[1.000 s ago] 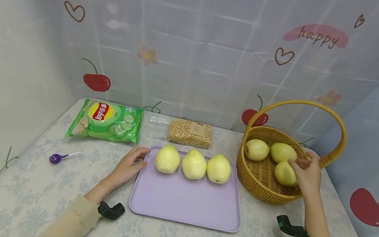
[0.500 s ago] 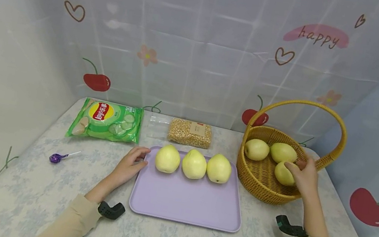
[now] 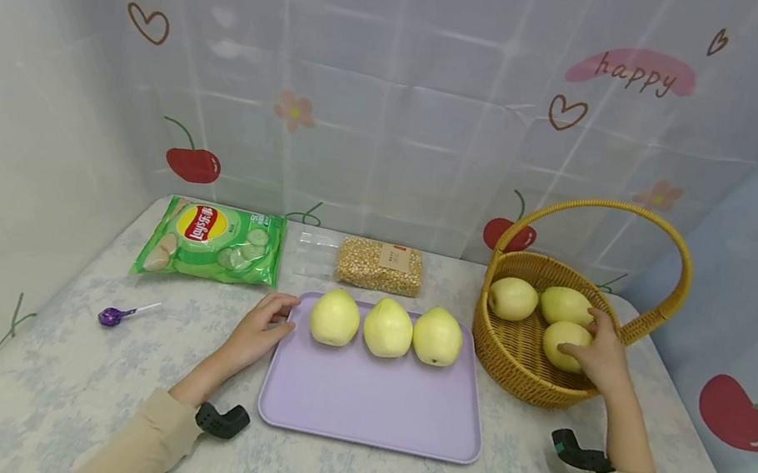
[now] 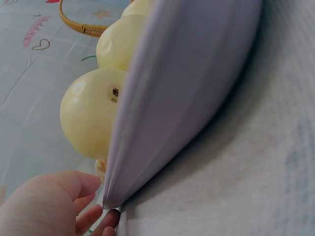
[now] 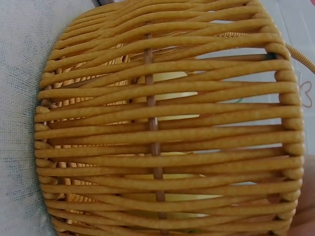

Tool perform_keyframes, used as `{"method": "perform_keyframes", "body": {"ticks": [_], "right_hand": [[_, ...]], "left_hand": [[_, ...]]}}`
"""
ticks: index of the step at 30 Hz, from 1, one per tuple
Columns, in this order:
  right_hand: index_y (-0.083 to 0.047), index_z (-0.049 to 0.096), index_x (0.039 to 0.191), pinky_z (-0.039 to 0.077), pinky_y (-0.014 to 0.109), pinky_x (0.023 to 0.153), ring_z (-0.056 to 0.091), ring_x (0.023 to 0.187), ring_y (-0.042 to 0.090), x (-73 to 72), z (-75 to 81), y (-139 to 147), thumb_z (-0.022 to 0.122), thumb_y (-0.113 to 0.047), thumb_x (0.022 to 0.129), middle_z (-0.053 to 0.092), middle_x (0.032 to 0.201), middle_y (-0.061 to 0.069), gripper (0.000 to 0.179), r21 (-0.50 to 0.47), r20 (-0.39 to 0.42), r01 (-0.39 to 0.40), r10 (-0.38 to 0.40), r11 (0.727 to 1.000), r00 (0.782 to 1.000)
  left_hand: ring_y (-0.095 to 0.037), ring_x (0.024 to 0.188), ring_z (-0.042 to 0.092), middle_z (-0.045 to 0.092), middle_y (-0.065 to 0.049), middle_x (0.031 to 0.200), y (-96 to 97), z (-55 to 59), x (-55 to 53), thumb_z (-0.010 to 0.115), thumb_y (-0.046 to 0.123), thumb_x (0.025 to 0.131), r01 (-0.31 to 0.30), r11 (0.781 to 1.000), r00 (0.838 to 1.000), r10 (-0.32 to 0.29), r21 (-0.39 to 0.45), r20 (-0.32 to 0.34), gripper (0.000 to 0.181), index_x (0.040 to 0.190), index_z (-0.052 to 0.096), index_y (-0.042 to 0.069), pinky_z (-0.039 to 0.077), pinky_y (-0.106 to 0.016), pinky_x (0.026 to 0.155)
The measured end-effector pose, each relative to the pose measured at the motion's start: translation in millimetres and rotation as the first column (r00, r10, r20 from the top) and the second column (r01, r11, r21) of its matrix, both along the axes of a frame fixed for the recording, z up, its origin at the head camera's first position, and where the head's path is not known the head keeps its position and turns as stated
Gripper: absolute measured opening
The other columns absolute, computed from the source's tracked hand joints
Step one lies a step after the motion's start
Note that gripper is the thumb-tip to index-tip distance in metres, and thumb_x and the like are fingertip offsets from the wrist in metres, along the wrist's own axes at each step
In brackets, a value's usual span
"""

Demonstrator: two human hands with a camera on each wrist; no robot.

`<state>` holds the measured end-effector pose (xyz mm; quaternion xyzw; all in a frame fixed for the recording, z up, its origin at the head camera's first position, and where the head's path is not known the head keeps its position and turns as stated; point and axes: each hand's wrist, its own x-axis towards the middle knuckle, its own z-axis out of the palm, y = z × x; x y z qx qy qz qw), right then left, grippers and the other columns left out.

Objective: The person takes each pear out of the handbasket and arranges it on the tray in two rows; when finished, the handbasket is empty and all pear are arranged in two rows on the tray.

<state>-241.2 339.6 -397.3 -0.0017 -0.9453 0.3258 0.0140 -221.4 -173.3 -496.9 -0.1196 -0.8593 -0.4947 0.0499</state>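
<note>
A yellow wicker basket [image 3: 522, 372] with a tall handle holds several pale yellow pears. My right hand [image 3: 609, 363] reaches over its right rim, thumb and fingers round the front pear [image 3: 562, 342]; it rests among the left pear [image 3: 513, 298] and the back pear [image 3: 562, 304]. The basket's weave hides most of this in the right wrist view. My left hand [image 3: 258, 332] touches the far left corner of a lilac tray [image 3: 372, 404], fingers loosely bent at its rim. Along the tray's back edge stand three pears [image 3: 388, 329] in a row.
Behind the tray lies a clear bag of corn kernels [image 3: 377, 265]. A green bag of chips [image 3: 214, 241] is at the back left, with a purple lollipop [image 3: 114, 316] in front of it. A printed curtain [image 3: 399, 122] hangs behind the table.
My right hand has shifted slightly left and inward over the basket rim, its thumb now across the front pear, which has moved a little left. My left hand and the tray stay still.
</note>
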Motion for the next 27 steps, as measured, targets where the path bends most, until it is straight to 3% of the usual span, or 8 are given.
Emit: {"method": "perform_keyframes", "body": {"ticks": [6,9,11,16,18,20,23,27], "right_hand": [[0.011,0.014,0.145,0.036,0.061,0.094,0.033,0.125,0.057,-1.3,0.1,-1,0.064,0.003,0.078,0.037,0.136,0.041,0.084,-0.005,-0.009,-0.097,0.097,0.995,0.995],[0.010,0.020,0.145,0.044,0.042,0.079,0.036,0.125,0.052,-1.6,-0.9,-2,0.059,0.013,0.074,0.044,0.133,0.039,0.081,-0.018,-0.046,-0.153,0.152,0.988,0.987],[0.010,0.026,0.143,0.040,0.028,0.072,0.039,0.122,0.047,-1.9,-2.2,-3,0.057,0.018,0.072,0.050,0.128,0.036,0.078,-0.004,-0.088,-0.206,0.205,0.979,0.975],[0.010,0.042,0.133,0.036,0.018,0.057,0.056,0.091,0.012,-4.1,-7.0,-9,0.051,0.021,0.075,0.063,0.107,0.030,0.060,-0.027,-0.196,-0.300,0.290,0.953,0.937],[0.008,0.046,0.130,0.045,0.024,0.062,0.057,0.088,0.010,-4.5,-8.5,-11,0.050,0.019,0.078,0.064,0.106,0.030,0.054,-0.035,-0.237,-0.266,0.251,0.963,0.939],[0.006,0.047,0.131,0.047,0.034,0.074,0.058,0.104,0.020,-3.6,-8.9,-13,0.052,0.016,0.080,0.062,0.110,0.030,0.052,-0.031,-0.268,-0.187,0.171,0.982,0.948],[0.005,0.045,0.133,0.043,0.053,0.086,0.050,0.114,0.044,-1.7,-9.2,-14,0.054,0.010,0.084,0.058,0.117,0.031,0.051,-0.023,-0.275,-0.067,0.058,0.998,0.960],[0.007,0.040,0.137,0.039,0.060,0.091,0.047,0.115,0.049,-1.3,-10.4,-14,0.059,-0.002,0.089,0.053,0.121,0.034,0.053,-0.022,-0.235,-0.018,0.012,1.000,0.972]], "left_hand": [[-0.030,0.113,0.054,0.051,-0.015,0.132,-0.1,0.4,-0.3,0.058,0.007,0.091,0.001,1.000,1.000,-0.001,-0.003,-0.001,0.039,0.129,0.053,0.001,0.044,-0.046,0.098],[-0.029,0.113,0.054,0.050,-0.015,0.133,-0.2,1.3,0.1,0.058,0.007,0.091,0.002,1.000,1.000,-0.002,-0.003,0.003,0.040,0.130,0.053,0.001,0.044,-0.045,0.098],[-0.029,0.113,0.054,0.050,-0.015,0.133,-0.5,1.5,0.2,0.058,0.007,0.091,0.002,1.000,1.000,-0.002,0.000,0.006,0.040,0.130,0.053,0.001,0.044,-0.045,0.098],[-0.031,0.113,0.054,0.051,-0.015,0.133,-0.4,0.5,-0.1,0.058,0.006,0.091,0.003,1.000,1.000,-0.003,0.009,-0.004,0.039,0.129,0.054,0.001,0.044,-0.047,0.098],[-0.031,0.113,0.054,0.051,-0.016,0.133,-0.1,-0.2,-0.2,0.058,0.005,0.091,0.006,1.000,1.000,-0.006,0.010,-0.007,0.039,0.129,0.054,0.001,0.044,-0.047,0.098],[-0.031,0.113,0.054,0.051,-0.015,0.133,0.2,-1.1,-0.5,0.058,0.006,0.091,0.008,1.000,1.000,-0.007,0.011,-0.006,0.038,0.129,0.055,0.002,0.043,-0.047,0.098],[-0.030,0.113,0.054,0.051,-0.014,0.133,0.2,-1.5,-0.6,0.059,0.006,0.091,0.007,1.000,1.000,-0.007,0.012,-0.004,0.037,0.128,0.055,0.002,0.044,-0.046,0.098],[-0.030,0.112,0.055,0.052,-0.015,0.132,0.3,-0.7,0.1,0.059,0.005,0.091,0.002,1.000,1.000,-0.002,0.009,-0.021,0.036,0.127,0.056,0.002,0.045,-0.046,0.097]]}}
